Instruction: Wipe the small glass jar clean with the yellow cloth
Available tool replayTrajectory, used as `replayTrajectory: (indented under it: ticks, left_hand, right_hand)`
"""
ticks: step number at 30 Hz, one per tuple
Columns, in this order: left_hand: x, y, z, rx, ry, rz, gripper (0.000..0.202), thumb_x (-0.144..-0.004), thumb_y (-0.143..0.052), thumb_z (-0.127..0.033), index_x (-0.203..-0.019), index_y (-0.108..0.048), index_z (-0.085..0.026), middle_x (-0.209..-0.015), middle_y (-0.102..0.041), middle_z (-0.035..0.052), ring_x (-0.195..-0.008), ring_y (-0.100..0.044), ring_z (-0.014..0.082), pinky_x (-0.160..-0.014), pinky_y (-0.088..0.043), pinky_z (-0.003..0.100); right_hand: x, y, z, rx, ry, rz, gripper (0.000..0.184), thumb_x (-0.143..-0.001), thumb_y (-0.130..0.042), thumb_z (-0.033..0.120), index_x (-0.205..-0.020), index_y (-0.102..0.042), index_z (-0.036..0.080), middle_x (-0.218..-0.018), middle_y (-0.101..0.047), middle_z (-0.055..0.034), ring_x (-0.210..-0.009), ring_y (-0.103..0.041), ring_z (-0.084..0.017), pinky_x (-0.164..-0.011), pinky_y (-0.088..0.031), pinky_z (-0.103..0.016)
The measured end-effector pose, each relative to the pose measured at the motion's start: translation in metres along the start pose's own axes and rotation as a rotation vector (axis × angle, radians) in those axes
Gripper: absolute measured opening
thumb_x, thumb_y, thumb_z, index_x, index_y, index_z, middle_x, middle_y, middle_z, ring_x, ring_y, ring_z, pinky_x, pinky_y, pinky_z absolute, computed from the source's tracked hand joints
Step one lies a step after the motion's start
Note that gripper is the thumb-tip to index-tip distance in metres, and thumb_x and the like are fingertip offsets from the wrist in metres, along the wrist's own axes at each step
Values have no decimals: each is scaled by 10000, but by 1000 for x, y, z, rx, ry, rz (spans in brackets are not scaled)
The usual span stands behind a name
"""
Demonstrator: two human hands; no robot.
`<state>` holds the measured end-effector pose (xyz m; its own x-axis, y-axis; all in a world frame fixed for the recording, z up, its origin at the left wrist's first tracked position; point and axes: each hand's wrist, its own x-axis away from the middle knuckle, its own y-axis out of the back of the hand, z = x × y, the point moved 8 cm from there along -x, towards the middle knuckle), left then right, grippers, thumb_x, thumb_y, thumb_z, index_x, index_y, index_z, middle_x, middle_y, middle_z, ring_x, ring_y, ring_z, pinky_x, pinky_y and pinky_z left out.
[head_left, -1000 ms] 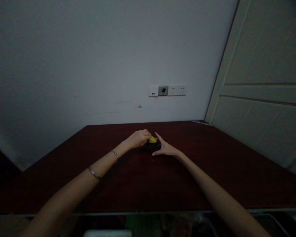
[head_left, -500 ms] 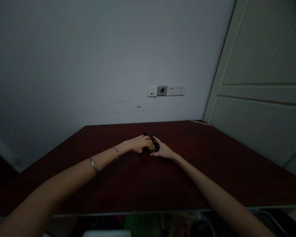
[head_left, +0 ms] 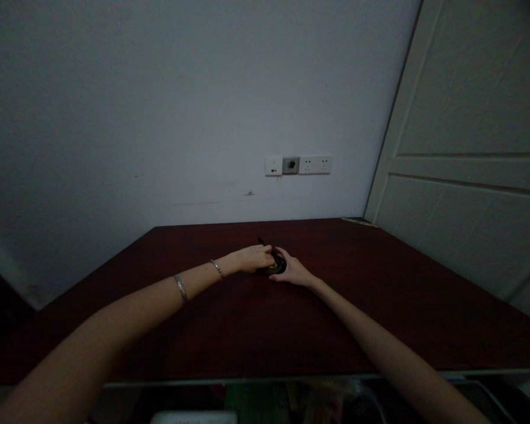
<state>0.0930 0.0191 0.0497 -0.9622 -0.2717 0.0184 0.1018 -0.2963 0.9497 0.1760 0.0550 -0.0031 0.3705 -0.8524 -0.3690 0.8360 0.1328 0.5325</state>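
A small round black object (head_left: 277,265) with a bit of yellow in its middle lies on the dark red table (head_left: 380,306), far from me. My left hand (head_left: 255,258) is curled over its left side with the fingers closed on it. My right hand (head_left: 294,272) cups its right side, fingers bent round the rim. The yellow part is almost hidden under my left fingers. Two thin bracelets sit on my left wrist and forearm.
A white wall stands behind the table with a strip of sockets (head_left: 298,165). A pale panelled door (head_left: 468,147) rises along the table's right side. Below the table's near edge dim green and white things (head_left: 247,406) show.
My left hand has pressed down over the yellow part, which showed plainly a second ago and is now nearly covered. Both hands have closed in on the black object.
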Motion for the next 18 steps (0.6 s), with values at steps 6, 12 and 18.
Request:
replayTrajectory:
  ticks: [6,12,18]
  left_hand:
    - [-3,-6,6,22,143,28,334,-709,-547,-83,-1039,-499,-114,-1027,-537,157,-944,-517,237,-797,-413,309]
    - [-5,-3,0,48,234,77,464,-693,-583,-156,-1122,-424,-78,-1085,-512,191,-936,-544,255,-763,-435,313]
    - [-11,5,1,168,371,68,503,-646,-623,-206,-1093,-431,-75,-1025,-567,189,-896,-574,283,-754,-438,339]
  right_hand:
    - [-2,0,-3,22,21,-4,991,-520,-781,403,-1351,-281,201,-1229,-551,-135,-1145,-524,-274,-974,-394,-430]
    - [0,1,-2,43,5,-12,960,-519,-786,362,-1339,-311,213,-1193,-579,-120,-1113,-546,-284,-943,-418,-424]
    - [1,1,2,31,9,4,900,-517,-788,343,-1301,-362,230,-1147,-610,-85,-1063,-577,-276,-910,-440,-413]
